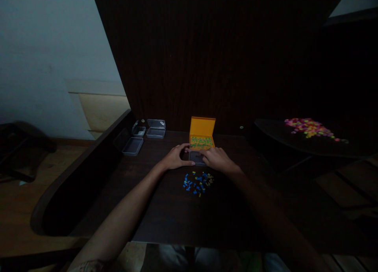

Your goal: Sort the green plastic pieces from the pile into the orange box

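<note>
A small clear box [196, 157] is gripped between the left hand [175, 158] and right hand [217, 158] on the bench [165, 213], the open orange box [202, 137] just beyond them and loose blue and yellow pieces [197, 183] just behind them; positioning seems in hand, a fine pinch being called for next.

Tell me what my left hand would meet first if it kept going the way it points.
Probably the small clear plastic box, which the left hand seems to be touching. The open orange box lies just behind.
</note>
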Tool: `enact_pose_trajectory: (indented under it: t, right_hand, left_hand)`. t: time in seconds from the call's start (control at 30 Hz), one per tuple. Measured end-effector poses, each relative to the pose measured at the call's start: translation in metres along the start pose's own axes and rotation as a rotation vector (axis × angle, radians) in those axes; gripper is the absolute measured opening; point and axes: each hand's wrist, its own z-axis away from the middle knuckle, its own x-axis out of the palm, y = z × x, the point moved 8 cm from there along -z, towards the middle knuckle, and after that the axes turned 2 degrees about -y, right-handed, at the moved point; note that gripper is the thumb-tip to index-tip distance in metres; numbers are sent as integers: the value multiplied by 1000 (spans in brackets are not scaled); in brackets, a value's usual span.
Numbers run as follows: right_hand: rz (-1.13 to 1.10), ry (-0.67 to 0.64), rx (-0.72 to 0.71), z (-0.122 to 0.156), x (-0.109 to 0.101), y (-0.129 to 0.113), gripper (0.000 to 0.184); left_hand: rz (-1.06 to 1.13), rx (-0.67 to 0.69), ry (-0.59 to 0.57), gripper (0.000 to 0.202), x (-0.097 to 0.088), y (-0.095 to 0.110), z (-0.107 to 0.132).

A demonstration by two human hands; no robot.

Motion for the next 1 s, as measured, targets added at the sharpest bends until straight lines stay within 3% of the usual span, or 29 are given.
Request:
enact_pose_trajectory:
  t: [0.23, 1.0]
  right_hand:
    - [7, 32, -33, -1, 1, -5, 38]
    - [-211, 64, 17, 7, 1, 26, 36]
  left_hand:
    - [-13, 4, -6, 83, 1, -2, -1]
    - [8, -6, -2, 83, 1, -1, 0]
